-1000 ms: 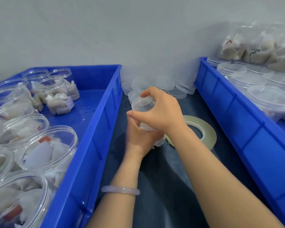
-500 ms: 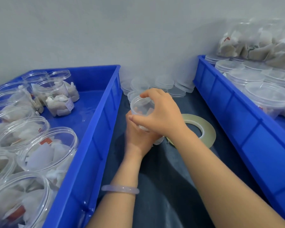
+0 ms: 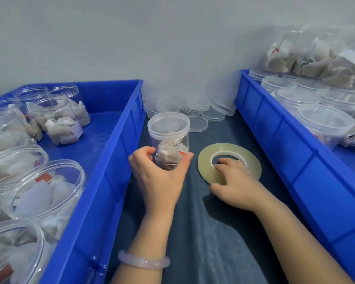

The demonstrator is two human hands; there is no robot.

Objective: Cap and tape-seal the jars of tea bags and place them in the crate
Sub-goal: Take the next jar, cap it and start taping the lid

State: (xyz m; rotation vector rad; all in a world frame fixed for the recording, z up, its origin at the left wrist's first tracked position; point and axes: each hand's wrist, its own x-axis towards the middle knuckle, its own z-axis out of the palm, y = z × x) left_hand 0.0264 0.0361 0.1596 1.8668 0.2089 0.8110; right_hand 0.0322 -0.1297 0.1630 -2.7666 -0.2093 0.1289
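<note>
Right hand [image 3: 236,183] has come off the lid [image 3: 168,121] and dropped onto the tape roll [image 3: 252,158], fingers hooked over the ring into its hole, thumb at the outer edge, gripping it flat on the dark cloth [image 3: 213,232]. Left hand [image 3: 160,177] is wrapped round the lower half of the jar [image 3: 169,138], which stands upright and capped between the two crates with a few tea bags inside. Left crate [image 3: 111,160] holds open jars [image 3: 55,117] of tea bags, right crate [image 3: 275,128] holds capped jars [image 3: 324,119] with a clear sack of tea bags [image 3: 320,58] on top. Loose lids [image 3: 197,103] are piled by the wall. Red and white tags on the bags, print too small to read.
</note>
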